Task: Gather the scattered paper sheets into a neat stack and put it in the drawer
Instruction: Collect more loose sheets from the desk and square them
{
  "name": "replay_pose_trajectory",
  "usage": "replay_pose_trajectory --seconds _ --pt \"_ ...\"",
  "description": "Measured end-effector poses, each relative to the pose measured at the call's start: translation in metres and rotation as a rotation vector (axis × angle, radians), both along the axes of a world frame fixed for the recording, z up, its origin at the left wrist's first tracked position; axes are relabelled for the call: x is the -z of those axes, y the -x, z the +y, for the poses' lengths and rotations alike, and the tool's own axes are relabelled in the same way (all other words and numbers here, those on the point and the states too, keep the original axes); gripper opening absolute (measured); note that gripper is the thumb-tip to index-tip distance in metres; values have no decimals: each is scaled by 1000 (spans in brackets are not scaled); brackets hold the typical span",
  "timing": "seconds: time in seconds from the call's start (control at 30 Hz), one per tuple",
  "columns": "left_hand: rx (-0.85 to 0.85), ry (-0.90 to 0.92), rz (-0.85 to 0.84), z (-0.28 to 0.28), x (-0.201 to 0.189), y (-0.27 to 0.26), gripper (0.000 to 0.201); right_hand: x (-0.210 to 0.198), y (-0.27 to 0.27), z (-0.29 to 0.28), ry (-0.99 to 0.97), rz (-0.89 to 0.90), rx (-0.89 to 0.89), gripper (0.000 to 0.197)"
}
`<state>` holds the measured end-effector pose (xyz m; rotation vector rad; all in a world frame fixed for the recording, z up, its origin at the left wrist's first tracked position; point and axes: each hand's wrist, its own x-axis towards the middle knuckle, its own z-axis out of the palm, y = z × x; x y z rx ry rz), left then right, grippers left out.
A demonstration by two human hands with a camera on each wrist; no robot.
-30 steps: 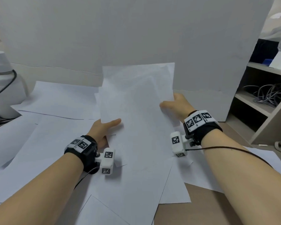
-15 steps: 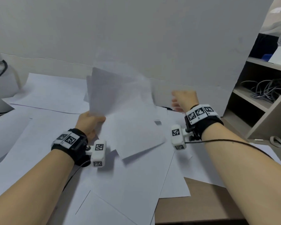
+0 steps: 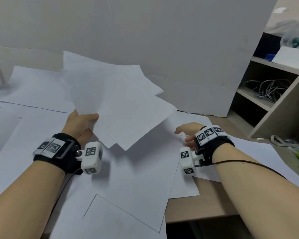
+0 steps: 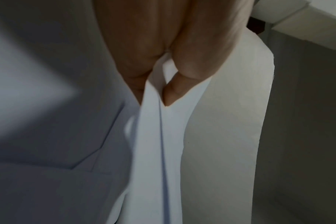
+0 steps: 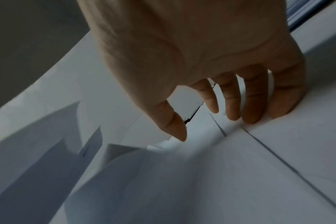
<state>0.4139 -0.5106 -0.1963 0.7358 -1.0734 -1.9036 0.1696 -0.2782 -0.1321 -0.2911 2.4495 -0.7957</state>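
Note:
My left hand (image 3: 83, 122) pinches a loose bunch of white paper sheets (image 3: 117, 100) by their left edge and holds them fanned out above the desk; the left wrist view shows thumb and fingers clamped on the held sheets (image 4: 159, 136). My right hand (image 3: 188, 135) is lower on the right, fingers straight and spread, its fingertips (image 5: 253, 115) touching a sheet (image 3: 193, 121) that lies flat on the desk. More white sheets (image 3: 124, 187) lie scattered and overlapping over the desk (image 3: 197, 207). No drawer is in view.
A large white board (image 3: 162, 40) stands upright along the back of the desk. An open wooden shelf unit (image 3: 274, 107) with grey cables (image 3: 266, 88) stands at the right. The desk's front edge runs below my right forearm, and small items lie at the far right.
My left hand has lifted the bunch and swung it so the sheets fan out to the right. My right hand let go of the sheets and dropped to a sheet on the desk.

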Motion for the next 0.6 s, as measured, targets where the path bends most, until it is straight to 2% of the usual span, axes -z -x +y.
replay_pose_trajectory --seconds 0.13,0.27,0.37,0.4,0.53,0.6 --pt "-22 -40 14 6 2 4 52 0 -18 -5 -182 107 -151 50" --pt "-5 -69 21 9 1 1 52 -5 -28 -4 -297 128 -253 53" --pt "1 -83 23 12 -1 0 52 -6 -30 5 -237 60 -251 33" --pt "4 -81 22 13 -2 1 52 -5 -29 8 -220 47 -238 32" --pt "-3 -58 17 14 -3 0 49 1 -24 12 -152 -63 -259 36" --pt "-12 -57 -3 15 -4 -2 48 7 -21 10 -166 -38 -279 44"
